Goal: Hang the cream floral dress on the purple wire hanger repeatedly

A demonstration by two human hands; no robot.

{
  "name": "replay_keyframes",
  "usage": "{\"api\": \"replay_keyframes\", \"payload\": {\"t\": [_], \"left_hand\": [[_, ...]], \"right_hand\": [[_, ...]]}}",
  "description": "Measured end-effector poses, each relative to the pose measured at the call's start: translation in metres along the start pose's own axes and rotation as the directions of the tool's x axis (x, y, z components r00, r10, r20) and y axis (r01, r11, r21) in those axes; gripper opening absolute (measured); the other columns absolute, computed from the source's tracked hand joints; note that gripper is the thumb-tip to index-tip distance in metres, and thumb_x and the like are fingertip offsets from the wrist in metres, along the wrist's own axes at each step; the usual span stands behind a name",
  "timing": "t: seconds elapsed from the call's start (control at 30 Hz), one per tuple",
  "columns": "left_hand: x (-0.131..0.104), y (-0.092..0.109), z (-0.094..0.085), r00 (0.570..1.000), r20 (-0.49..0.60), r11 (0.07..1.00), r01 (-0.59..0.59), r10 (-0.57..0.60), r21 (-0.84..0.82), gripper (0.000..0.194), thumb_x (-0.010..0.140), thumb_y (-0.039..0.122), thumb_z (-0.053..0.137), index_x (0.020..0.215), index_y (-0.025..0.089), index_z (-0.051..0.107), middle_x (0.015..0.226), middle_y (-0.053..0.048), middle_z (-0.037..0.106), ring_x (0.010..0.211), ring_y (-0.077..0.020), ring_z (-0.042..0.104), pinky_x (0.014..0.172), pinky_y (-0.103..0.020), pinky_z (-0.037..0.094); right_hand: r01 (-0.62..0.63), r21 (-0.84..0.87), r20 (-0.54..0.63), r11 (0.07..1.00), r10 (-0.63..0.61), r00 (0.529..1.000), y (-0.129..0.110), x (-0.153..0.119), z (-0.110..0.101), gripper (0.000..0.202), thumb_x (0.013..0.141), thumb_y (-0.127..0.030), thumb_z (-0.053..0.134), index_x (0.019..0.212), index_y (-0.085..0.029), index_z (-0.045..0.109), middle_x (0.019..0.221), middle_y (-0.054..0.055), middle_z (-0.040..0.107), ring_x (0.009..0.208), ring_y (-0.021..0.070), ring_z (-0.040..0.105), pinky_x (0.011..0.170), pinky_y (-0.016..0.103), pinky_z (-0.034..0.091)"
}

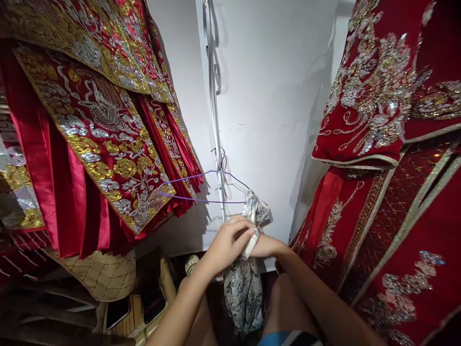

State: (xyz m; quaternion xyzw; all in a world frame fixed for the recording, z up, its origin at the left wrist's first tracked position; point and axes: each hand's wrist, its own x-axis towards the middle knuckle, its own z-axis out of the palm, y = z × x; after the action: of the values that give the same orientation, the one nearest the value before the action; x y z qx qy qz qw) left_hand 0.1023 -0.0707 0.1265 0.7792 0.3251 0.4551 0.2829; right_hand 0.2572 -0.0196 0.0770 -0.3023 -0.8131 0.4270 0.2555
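A purple wire hanger hangs from a white metal rail on the wall. Over the hanger's right end lies part of a grey-and-white patterned garment, whose lower part drops between the person's knees. My left hand pinches a pale edge of the garment between thumb and fingers, just below the hanger. Beside it, my right hand is at the same cloth, its fingers hidden behind the fabric and my left hand. The hanger's left end is bare.
Red garments with gold and silver embroidery hang at the left. Beaded dark-red garments hang at the right. Low at the left are a wooden chair or rack and two dark phone-like objects. A pale perforated shoe stands near the wall.
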Motion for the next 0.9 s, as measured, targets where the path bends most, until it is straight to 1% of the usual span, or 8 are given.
{"api": "replay_keyframes", "payload": {"t": [0.13,0.23,0.43,0.5,0.57,0.67,0.8,0.9], "left_hand": [[-0.006,0.0,-0.003,0.995,0.096,0.999,0.022,-0.025,0.028,0.027,0.096,0.039,0.056,0.099,0.021,0.076,0.113,-0.01,0.064,0.114,-0.0236,0.058,0.103,-0.035,0.041],[-0.013,-0.022,-0.014,0.976,0.154,0.982,0.171,-0.157,-0.08,0.042,0.097,0.049,0.052,0.128,0.025,0.067,0.133,-0.009,0.06,0.129,-0.0248,0.051,0.115,-0.038,0.034],[-0.048,-0.051,-0.009,0.795,0.387,0.835,0.541,-0.468,-0.103,0.082,0.091,0.077,0.032,0.138,0.017,0.059,0.145,-0.012,0.056,0.139,-0.0293,0.044,0.121,-0.04,0.027],[-0.062,-0.049,-0.002,0.778,0.444,0.848,0.525,-0.444,-0.072,0.079,0.088,0.077,0.043,0.138,0.017,0.059,0.144,-0.01,0.057,0.135,-0.0309,0.048,0.116,-0.04,0.034],[-0.076,-0.048,-0.001,0.76,0.474,0.873,0.487,-0.445,0.039,0.072,0.083,0.069,0.06,0.135,0.02,0.061,0.136,-0.008,0.064,0.125,-0.032,0.056,0.108,-0.039,0.043],[-0.097,-0.061,-0.016,0.723,0.414,0.824,0.401,-0.553,0.4,0.049,0.077,0.056,0.071,0.114,0.023,0.071,0.114,-0.006,0.073,0.11,-0.0335,0.065,0.096,-0.038,0.048],[-0.11,-0.091,-0.063,0.708,0.16,0.508,0.312,-0.688,0.803,0.032,0.077,0.047,0.07,0.092,0.018,0.072,0.108,-0.017,0.072,0.106,-0.0396,0.065,0.093,-0.044,0.047],[-0.101,-0.094,-0.099,0.694,-0.091,0.242,0.367,-0.714,0.898,0.026,0.086,0.03,0.055,0.099,0.013,0.071,0.109,-0.022,0.07,0.107,-0.0401,0.065,0.09,-0.046,0.047]], "right_hand": [[-0.05,0.418,-0.057,0.907,0.08,0.995,-0.016,-0.007,0.018,0.032,0.073,-0.035,0.07,0.102,-0.022,0.068,0.086,0.004,0.069,0.088,0.0248,0.064,0.083,0.04,0.052],[-0.094,0.669,-0.108,0.738,0.222,0.969,-0.017,-0.011,0.03,0.026,0.074,-0.041,0.066,0.093,-0.023,0.067,0.077,0.005,0.067,0.082,0.0268,0.065,0.071,0.038,0.052],[0.066,0.693,-0.366,0.718,0.273,0.89,-0.027,-0.01,0.016,0.027,0.071,-0.046,0.06,0.076,-0.02,0.063,0.068,0.009,0.064,0.073,0.0286,0.062,0.063,0.038,0.05],[0.022,0.684,-0.32,0.729,0.272,0.908,-0.032,-0.01,0.007,0.032,0.072,-0.052,0.058,0.074,-0.02,0.062,0.065,0.007,0.062,0.071,0.0266,0.061,0.064,0.038,0.049],[-0.094,0.673,-0.156,0.734,0.265,0.951,-0.036,-0.011,-0.003,0.035,0.071,-0.054,0.059,0.073,-0.019,0.061,0.063,0.005,0.06,0.068,0.0233,0.059,0.066,0.036,0.049],[-0.26,0.614,0.064,0.746,0.281,0.957,-0.039,-0.019,-0.022,0.033,0.073,-0.051,0.06,0.067,-0.019,0.059,0.061,0.002,0.059,0.061,0.0174,0.054,0.067,0.031,0.047],[-0.179,0.48,-0.013,0.859,0.211,0.977,-0.041,-0.03,-0.051,0.034,0.078,-0.05,0.057,0.069,-0.018,0.062,0.068,0.002,0.063,0.063,0.0176,0.055,0.065,0.029,0.044],[-0.081,0.056,-0.105,0.995,0.087,0.991,-0.031,-0.021,-0.068,0.013,0.065,-0.03,0.071,0.07,-0.019,0.066,0.067,0.0,0.063,0.063,0.0168,0.053,0.059,0.026,0.038]]}}
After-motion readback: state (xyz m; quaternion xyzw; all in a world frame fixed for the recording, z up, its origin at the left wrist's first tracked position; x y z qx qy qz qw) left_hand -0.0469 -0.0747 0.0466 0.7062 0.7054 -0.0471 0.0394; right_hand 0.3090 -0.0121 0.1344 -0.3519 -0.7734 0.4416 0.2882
